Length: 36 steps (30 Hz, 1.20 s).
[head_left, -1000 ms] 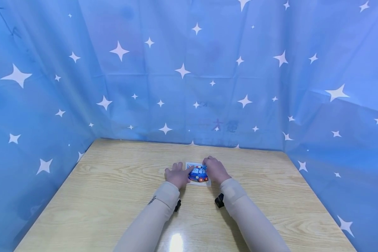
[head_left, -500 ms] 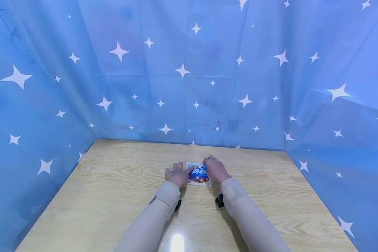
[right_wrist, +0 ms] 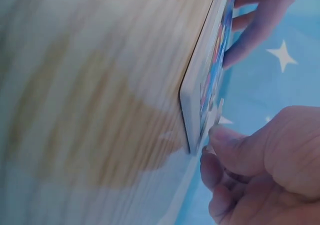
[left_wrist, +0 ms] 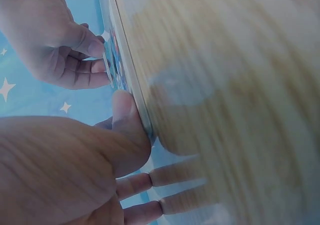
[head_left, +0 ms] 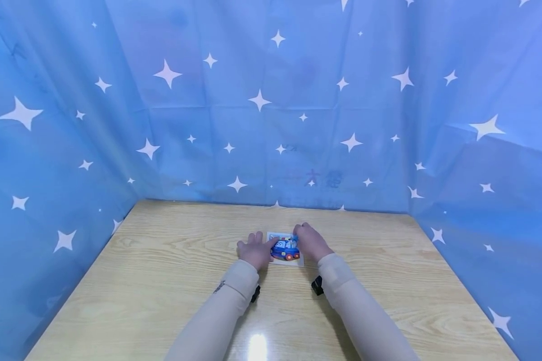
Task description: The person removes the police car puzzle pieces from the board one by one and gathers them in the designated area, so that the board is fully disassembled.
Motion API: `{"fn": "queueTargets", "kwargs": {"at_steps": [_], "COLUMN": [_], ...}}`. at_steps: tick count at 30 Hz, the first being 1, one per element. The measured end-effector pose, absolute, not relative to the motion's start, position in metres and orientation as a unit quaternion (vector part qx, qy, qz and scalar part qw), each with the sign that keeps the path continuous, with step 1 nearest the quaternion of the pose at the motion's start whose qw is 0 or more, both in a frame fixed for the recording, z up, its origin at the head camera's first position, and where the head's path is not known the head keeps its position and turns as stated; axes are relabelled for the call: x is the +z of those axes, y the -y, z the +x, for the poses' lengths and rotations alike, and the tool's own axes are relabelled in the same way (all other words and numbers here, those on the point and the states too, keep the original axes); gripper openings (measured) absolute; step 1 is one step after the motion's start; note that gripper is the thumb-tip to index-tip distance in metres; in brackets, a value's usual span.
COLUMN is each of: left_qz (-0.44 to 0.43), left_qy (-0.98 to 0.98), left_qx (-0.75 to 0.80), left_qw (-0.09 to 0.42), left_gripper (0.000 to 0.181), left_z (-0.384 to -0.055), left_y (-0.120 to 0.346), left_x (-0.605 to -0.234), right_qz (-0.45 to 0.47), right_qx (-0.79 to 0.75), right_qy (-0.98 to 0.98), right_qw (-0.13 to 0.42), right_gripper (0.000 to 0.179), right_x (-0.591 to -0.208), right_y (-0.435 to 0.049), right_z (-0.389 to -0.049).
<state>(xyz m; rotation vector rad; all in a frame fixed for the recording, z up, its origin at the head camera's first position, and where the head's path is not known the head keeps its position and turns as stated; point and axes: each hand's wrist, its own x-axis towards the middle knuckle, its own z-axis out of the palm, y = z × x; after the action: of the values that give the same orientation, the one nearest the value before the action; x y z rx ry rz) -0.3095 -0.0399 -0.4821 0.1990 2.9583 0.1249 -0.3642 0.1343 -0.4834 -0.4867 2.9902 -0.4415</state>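
Note:
A small flat puzzle board (head_left: pixel 301 260), white-edged with a blue cartoon car picture, lies on the table toward the back. My left hand (head_left: pixel 255 252) is at its left side. The left thumb (left_wrist: pixel 124 107) rests on the board's face, and the other fingers spread onto the tabletop. At the upper right corner my right hand (head_left: pixel 312 241) pinches a thin puzzle piece (right_wrist: pixel 220 109) between thumb and curled forefinger. That piece stands tilted up from the board; its printed face is mostly hidden by the fingers.
The light wooden table (head_left: pixel 171 281) reaches back to a blue curtain (head_left: pixel 217 125) with white stars, which also hangs along both sides. A black wrist camera (head_left: pixel 317 285) sits under the right sleeve, close above the tabletop.
My right hand has shifted slightly to the right with the pinched piece, and more of the car's upper right shows changed. The left hand keeps its place on the board.

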Motion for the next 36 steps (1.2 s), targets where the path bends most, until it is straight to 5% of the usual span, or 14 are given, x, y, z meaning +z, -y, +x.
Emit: {"fn": "queueTargets", "kwargs": {"at_steps": [9, 36], "left_qz": [0.052, 0.058], "left_qy": [-0.992, -0.992], "left_qx": [0.088, 0.076], "left_qw": [0.079, 0.087], "left_gripper": [0.080, 0.069], "left_z": [-0.314, -0.313], "left_y": [0.043, 0.043], "left_x": [-0.483, -0.487], "right_qz": [-0.148, -0.146], "right_qx": [-0.172, -0.200], "right_qy": [-0.973, -0.969], "right_qw": [0.030, 0.004], "right_gripper": [0.026, 0.023], "right_x": [-0.480, -0.482], "right_y": [-0.143, -0.240], "right_z": [-0.360, -0.361]}}
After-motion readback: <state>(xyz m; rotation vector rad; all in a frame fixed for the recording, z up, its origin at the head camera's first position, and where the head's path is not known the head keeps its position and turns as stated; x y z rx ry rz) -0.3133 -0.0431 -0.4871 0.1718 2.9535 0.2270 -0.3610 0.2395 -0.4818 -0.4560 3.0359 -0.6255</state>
